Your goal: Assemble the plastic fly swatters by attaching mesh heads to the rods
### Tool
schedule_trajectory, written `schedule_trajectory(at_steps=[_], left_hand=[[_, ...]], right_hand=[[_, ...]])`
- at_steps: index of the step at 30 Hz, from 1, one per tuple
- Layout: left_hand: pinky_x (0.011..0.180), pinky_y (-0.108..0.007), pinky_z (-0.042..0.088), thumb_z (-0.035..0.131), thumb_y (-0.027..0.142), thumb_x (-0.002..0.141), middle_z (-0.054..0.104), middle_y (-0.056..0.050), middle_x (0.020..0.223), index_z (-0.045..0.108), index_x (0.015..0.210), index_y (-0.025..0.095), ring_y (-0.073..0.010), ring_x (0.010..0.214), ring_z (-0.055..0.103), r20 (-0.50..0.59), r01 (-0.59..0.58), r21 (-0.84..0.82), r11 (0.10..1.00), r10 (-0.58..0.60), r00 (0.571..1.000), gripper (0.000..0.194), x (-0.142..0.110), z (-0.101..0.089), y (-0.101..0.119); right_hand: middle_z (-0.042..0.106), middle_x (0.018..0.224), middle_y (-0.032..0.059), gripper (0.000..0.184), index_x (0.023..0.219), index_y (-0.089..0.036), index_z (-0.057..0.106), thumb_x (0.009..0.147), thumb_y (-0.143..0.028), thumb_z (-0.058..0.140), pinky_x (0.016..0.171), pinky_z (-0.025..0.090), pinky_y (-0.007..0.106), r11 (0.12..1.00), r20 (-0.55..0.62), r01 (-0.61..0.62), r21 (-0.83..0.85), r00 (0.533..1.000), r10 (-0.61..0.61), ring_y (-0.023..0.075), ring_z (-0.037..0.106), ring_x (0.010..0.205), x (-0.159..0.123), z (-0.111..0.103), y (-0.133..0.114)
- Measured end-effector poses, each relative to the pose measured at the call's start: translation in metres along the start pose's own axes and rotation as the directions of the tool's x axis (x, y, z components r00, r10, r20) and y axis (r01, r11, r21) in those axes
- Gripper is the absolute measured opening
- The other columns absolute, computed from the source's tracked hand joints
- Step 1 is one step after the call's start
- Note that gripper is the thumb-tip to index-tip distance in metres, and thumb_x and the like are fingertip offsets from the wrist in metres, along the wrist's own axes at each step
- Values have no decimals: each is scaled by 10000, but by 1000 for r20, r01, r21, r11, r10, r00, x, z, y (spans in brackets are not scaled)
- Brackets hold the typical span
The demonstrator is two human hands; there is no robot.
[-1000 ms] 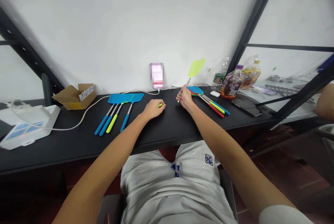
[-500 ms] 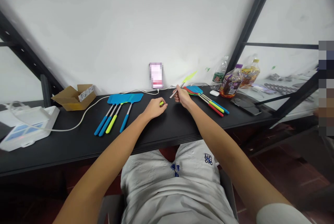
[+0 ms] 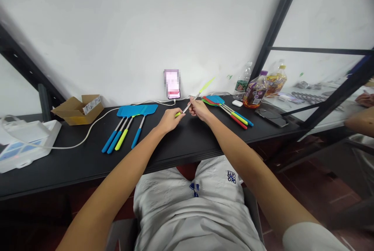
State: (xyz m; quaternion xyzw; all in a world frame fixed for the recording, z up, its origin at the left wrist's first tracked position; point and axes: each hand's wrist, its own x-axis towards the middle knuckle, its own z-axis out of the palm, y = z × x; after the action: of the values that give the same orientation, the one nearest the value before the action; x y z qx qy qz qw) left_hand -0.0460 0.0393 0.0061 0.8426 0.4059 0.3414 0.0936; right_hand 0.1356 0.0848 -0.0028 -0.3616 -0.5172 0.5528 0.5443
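My left hand [image 3: 169, 121] is closed around the lime-green handle [image 3: 177, 114] of a fly swatter, with most of the grip hidden in my fingers. My right hand [image 3: 200, 110] pinches the swatter's steel shaft [image 3: 189, 105] a short way from the left hand. Its flat lime-green head [image 3: 207, 85] points up and away, thin and edge-on. Left of my hands lie several blue-headed fly swatters [image 3: 137, 110]. More swatters with red, lime and blue handles [image 3: 230, 112] lie close to my right hand.
On the black table [image 3: 181, 145] stand a phone with a blurred screen [image 3: 172, 83], a cardboard box [image 3: 77, 110], a white device [image 3: 29, 142], bottles [image 3: 255, 92] and a dark phone [image 3: 271, 117]. A white cable runs along the back. Another person's hand [image 3: 365, 100] shows at right.
My hands have come closer together. The swatter has swung from upright to a lower, leftward slant, and its shaft now spans the gap between my hands.
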Motion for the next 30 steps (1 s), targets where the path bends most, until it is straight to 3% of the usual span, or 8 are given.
schedule_trajectory(at_steps=[4,10,15,23,26,30], left_hand=[[671,-252,395,488,364,903,647,0,688,660,844,194,-144,646,557,35,-52,-18,999,52,998,249,-2,-2,3],[673,-252,387,544,351,875,668,-6,747,656,876,183,-148,685,572,29,-35,1,999,35,999,202,-1,1,0],[642,-255,372,528,418,892,670,-12,757,647,883,177,-156,681,565,11,-4,29,1000,3,1000,268,-1,2,-3],[622,-258,371,460,386,933,635,3,629,595,736,188,-150,609,565,40,6,16,1000,-6,999,310,0,1,-5],[645,-263,388,445,362,940,647,-12,641,607,739,188,-160,622,576,12,43,41,998,-44,999,310,0,0,-6],[656,-266,402,465,348,926,680,-42,714,656,822,193,-178,673,603,-17,132,94,987,-131,991,267,-1,-2,-7]], right_hand=[[481,465,-35,499,703,-178,521,790,-655,635,317,229,177,1000,11,6,-1,1000,-6,63,374,344,2,-1,3],[500,473,-31,490,703,-170,540,792,-639,648,315,236,175,1000,6,27,8,1000,-27,57,379,339,3,-3,4],[606,551,18,475,744,-150,593,782,-615,676,322,290,176,999,105,7,-43,994,-3,74,469,377,-2,2,1],[628,571,28,467,763,-144,614,810,-607,649,321,282,175,997,104,31,-64,994,-25,75,479,385,-5,5,-1],[605,565,20,491,783,-136,620,824,-626,617,322,267,177,998,41,32,-54,999,-30,69,464,380,-4,5,-4],[527,510,-21,482,783,-151,580,861,-626,560,317,230,172,995,-239,96,12,967,-91,56,400,354,0,0,-11]])
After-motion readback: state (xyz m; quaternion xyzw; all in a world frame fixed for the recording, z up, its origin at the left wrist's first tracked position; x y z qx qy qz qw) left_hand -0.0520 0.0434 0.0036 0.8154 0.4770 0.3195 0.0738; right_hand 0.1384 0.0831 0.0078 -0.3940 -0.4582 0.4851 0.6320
